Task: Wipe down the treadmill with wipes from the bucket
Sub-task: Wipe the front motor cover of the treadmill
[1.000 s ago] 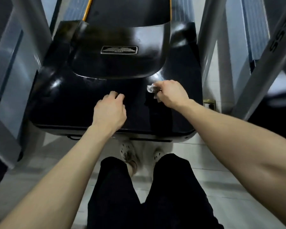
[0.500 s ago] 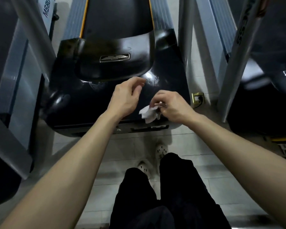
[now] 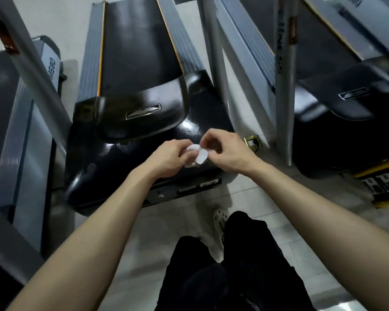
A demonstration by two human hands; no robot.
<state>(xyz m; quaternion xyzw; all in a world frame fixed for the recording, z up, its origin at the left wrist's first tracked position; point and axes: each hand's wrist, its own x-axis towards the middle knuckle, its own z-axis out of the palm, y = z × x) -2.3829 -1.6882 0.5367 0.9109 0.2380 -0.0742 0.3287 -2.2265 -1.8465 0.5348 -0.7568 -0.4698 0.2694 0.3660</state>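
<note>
left hand (image 3: 169, 157) and right hand (image 3: 227, 151) both pinch the crumpled white wipe (image 3: 199, 154) between them, equally near it, over the near right part of the treadmill hood (image 3: 126, 153), with the belt (image 3: 135, 48) running lengthwise away from the person.

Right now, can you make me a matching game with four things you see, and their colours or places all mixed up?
Things:
1. treadmill motor cover
2. clog
3. wipe
4. floor socket

Descriptions:
A. pinched between the left hand and the right hand
B. brass-coloured, set in the floor tiles
C. glossy black
D. white with holes, standing on the floor tiles

Pairs: 1-C, 2-D, 3-A, 4-B
</note>
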